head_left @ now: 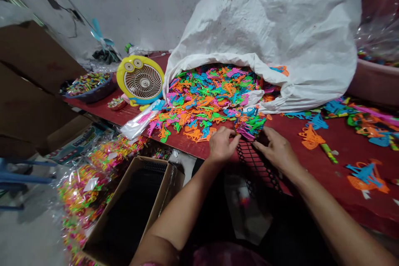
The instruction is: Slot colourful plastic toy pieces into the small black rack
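Note:
A black plastic grid rack (254, 160) slants from the red table's edge down over my lap. At its far end stands a cluster of small colourful plastic pieces (249, 126), pink, green, blue and orange. My left hand (222, 143) is closed, thumb and fingers pinching the rack's left edge beside the pink pieces. On the other side my right hand (277, 149) grips the rack's right edge, its thumb across the grid. The fingertips of both hands partly hide the contact. Just beyond, a loose heap of similar pieces (199, 108) spills from a large white sack (274, 29).
A yellow fan (140, 79) and a basin of small pieces (90, 87) stand at left. A cardboard box (166, 174) with black racks is below, beside filled plastic bags (81, 191). Loose pieces (311, 137) and a pink tub (374, 79) occupy the right.

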The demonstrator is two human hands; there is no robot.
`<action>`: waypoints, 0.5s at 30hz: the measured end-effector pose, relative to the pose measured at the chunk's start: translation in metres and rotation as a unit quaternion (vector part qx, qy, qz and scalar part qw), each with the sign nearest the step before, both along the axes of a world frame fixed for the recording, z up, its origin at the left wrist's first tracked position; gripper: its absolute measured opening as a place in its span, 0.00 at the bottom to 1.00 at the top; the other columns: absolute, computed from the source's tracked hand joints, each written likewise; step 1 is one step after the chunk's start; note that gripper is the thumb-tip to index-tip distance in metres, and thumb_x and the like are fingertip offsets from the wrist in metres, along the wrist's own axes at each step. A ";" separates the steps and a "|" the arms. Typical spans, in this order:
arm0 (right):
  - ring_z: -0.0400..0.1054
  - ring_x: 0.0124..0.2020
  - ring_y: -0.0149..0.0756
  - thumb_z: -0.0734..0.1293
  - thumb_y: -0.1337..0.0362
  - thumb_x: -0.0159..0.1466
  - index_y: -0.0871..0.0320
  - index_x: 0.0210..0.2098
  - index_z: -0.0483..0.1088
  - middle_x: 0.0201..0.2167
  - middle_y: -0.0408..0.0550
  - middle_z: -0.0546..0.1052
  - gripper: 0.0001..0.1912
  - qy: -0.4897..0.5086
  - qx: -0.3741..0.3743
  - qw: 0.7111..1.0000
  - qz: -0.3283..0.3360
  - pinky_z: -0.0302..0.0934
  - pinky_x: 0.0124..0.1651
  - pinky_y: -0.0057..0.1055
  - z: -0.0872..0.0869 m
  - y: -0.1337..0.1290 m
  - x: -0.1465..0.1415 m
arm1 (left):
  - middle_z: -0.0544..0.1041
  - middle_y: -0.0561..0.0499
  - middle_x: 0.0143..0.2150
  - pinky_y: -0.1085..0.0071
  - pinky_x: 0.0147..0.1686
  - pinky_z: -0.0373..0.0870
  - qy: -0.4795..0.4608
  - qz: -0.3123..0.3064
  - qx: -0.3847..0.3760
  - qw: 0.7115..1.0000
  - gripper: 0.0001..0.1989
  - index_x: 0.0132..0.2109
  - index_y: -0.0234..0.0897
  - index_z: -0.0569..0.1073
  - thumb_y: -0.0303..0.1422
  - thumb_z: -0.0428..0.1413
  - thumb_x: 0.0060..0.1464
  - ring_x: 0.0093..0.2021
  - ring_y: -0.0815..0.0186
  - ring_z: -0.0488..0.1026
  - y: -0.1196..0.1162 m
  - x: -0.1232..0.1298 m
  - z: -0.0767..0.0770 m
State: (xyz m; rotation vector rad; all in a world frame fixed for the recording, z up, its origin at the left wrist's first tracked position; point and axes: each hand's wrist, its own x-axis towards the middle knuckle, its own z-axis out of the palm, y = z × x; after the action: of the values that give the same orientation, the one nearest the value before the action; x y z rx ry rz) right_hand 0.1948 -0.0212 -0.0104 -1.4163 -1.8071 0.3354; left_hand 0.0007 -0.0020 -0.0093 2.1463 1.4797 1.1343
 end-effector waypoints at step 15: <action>0.72 0.42 0.43 0.64 0.61 0.62 0.57 0.53 0.71 0.43 0.52 0.77 0.20 0.040 -0.004 0.999 -0.012 0.66 0.46 0.39 -0.001 -0.010 0.003 | 0.75 0.49 0.37 0.65 0.44 0.70 0.002 0.018 -0.025 1.000 0.06 0.38 0.38 0.73 0.35 0.58 0.61 0.40 0.62 0.72 -0.005 0.002 -0.008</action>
State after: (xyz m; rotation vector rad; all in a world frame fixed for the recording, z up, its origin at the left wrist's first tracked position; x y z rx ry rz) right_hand 0.1982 -0.0314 -0.0114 -1.4102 -1.7238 0.3829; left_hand 0.0027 -0.0073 -0.0175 2.0987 1.5384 1.0938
